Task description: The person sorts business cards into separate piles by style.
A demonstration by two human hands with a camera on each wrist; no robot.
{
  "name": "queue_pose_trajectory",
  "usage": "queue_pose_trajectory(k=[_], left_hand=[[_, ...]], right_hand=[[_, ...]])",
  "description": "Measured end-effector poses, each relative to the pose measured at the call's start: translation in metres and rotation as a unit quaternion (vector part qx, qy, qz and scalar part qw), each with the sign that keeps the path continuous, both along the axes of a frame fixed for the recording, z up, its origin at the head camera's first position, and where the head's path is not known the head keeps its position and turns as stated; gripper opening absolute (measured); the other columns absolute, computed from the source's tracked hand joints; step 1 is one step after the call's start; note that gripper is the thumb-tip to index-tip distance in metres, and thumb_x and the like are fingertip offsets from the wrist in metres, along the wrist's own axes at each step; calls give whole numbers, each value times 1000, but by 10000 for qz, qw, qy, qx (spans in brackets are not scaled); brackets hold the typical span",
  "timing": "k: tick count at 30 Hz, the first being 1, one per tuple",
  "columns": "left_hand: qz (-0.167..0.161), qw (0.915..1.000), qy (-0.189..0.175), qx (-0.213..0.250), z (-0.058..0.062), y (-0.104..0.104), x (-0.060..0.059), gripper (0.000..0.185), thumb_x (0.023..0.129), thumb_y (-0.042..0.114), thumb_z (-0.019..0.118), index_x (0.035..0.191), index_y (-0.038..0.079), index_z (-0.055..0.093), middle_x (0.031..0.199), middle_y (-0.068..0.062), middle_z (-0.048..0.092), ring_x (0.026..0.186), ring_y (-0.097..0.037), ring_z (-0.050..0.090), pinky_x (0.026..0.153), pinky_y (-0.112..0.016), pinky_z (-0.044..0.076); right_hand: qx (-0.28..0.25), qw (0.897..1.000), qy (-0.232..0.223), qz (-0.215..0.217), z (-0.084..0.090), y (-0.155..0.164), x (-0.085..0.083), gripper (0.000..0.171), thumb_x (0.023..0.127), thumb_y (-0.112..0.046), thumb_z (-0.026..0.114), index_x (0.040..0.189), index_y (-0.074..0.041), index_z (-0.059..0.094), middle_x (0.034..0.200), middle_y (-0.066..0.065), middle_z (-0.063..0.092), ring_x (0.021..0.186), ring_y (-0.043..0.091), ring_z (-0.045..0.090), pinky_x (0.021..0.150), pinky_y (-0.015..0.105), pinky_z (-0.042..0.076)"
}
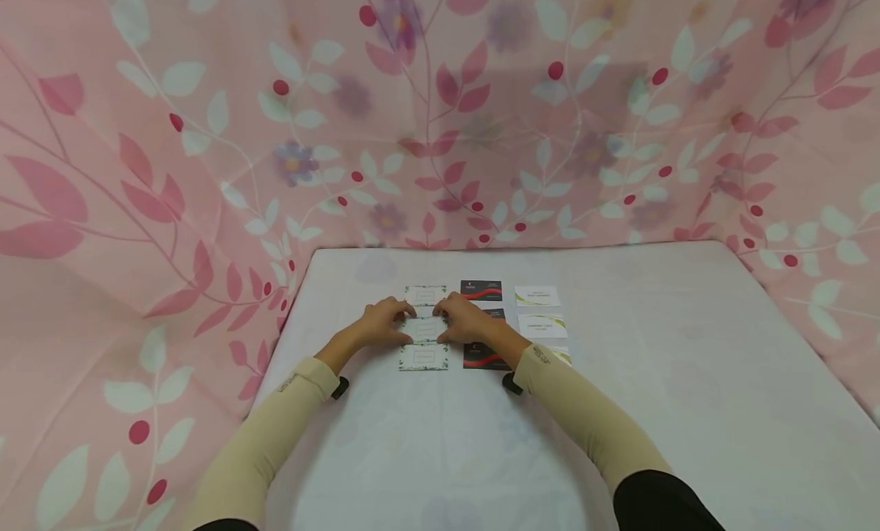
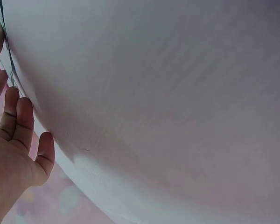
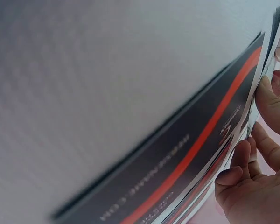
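Both hands are at the middle white business card of the left column, which has a leafy green border. My left hand holds its left end, thumb near the lower corner and a finger near the upper one. At the right end, my right hand holds it the same way. Above lies a matching card, and below is another. In the right wrist view, a black business card with a red stripe lies beside the right hand, whose other fingers are curled loosely.
Black cards form a middle column, partly covered by the right hand and wrist. Farther right stands a column of white cards with green-yellow curves. All lie on a white-covered table, with a pink floral curtain behind.
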State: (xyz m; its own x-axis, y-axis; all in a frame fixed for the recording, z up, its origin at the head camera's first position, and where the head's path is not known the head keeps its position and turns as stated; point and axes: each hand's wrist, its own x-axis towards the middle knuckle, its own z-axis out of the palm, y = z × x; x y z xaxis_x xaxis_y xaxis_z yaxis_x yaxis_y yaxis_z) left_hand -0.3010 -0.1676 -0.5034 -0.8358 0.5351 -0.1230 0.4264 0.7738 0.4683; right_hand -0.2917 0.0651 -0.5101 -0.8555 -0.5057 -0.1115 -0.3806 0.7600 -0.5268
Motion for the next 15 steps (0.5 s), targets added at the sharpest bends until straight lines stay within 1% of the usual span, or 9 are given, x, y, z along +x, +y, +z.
queue_pose_trajectory(k=[2,5,9,12,15], left_hand=[[-40,9999,98,48,-1,0,1,47,77,31,85,117,16,66,105,-6,60,99,-22,55,85,-49,34],[-35,9998,188,112,-2,0,2,46,76,29,85,115,16,64,105,-8,59,99,-23,54,84,-47,33],[23,9998,138,121,-1,1,2,46,77,28,85,116,18,63,108,-8,59,101,-23,54,87,-48,33],[18,9999,119,73,-2,0,1,47,78,28,85,118,18,62,108,-6,61,102,-22,56,87,-48,33],[15,9999,144,23,-4,0,1,46,79,29,84,118,18,61,108,-5,61,101,-21,56,86,-48,33]], right_hand=[[38,10000,76,14,0,0,0,54,79,-30,84,125,-11,63,117,8,55,103,18,55,94,34,47],[91,9999,129,-51,1,-1,2,54,79,-32,84,124,-13,61,118,8,54,104,19,56,93,35,48],[20,9999,35,-108,3,0,4,55,80,-31,84,125,-15,57,115,7,57,99,18,56,90,35,48],[-39,9999,-67,-93,5,1,6,54,81,-29,82,126,-16,55,106,3,61,89,16,56,82,32,47],[-33,9999,-104,-70,6,1,8,53,83,-29,81,126,-17,53,93,1,61,78,15,55,73,30,44]])
